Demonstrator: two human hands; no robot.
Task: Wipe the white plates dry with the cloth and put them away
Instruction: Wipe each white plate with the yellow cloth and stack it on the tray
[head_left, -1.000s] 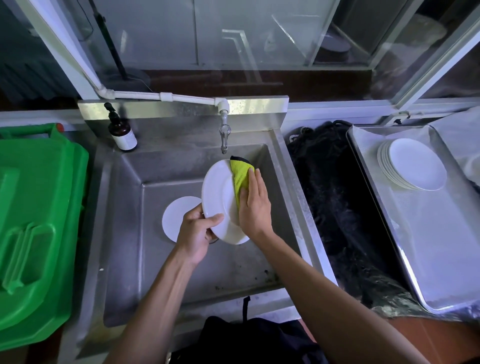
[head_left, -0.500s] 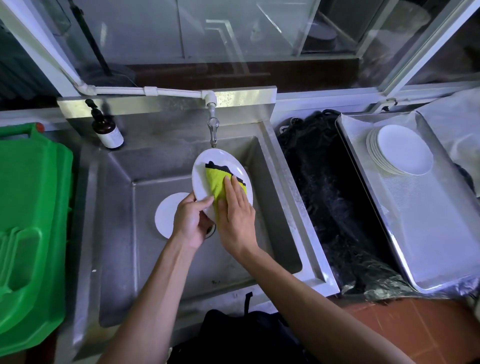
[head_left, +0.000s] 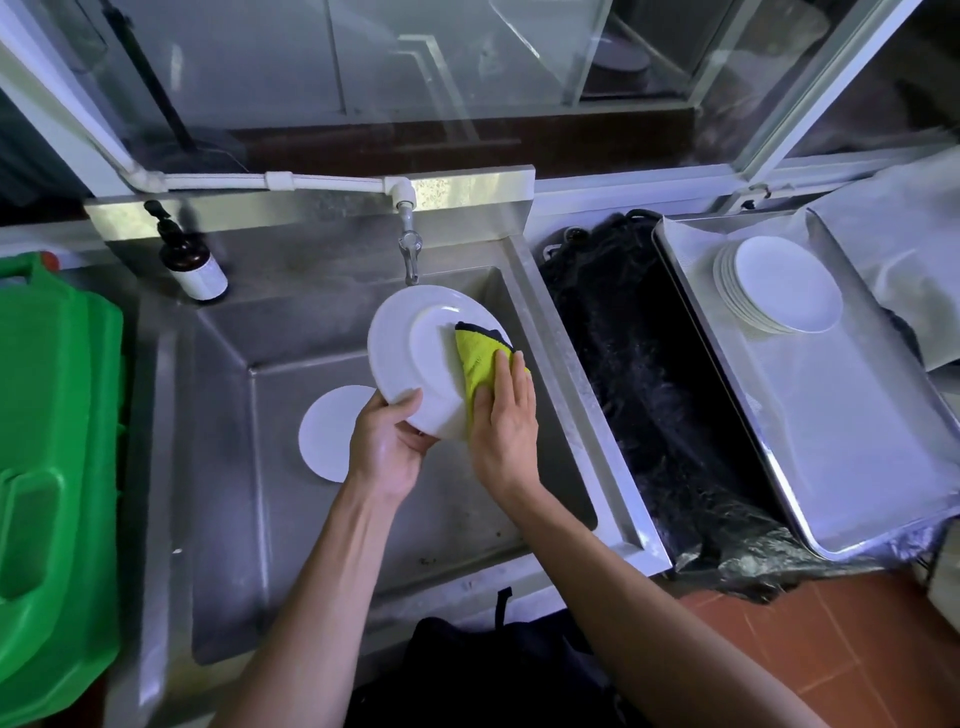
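Left hand: my left hand (head_left: 387, 452) grips the near rim of the white plate (head_left: 415, 353), thumb on top, fingers curled underneath.
Right hand: my right hand (head_left: 506, 421) lies flat, fingers straight, pressing the yellow cloth (head_left: 475, 358) onto the plate's right side.
Plate: tilted, held above the steel sink (head_left: 270, 467), just below the tap (head_left: 410, 254).
Second plate: another white plate (head_left: 327, 434) lies flat on the sink floor, partly behind my left hand.
Stack: a pile of white plates (head_left: 779, 286) sits on the metal tray (head_left: 857, 441), well apart to the right.
Left side: brown bottle (head_left: 189, 260) on the sink ledge; green bin (head_left: 52, 467) beside the sink.
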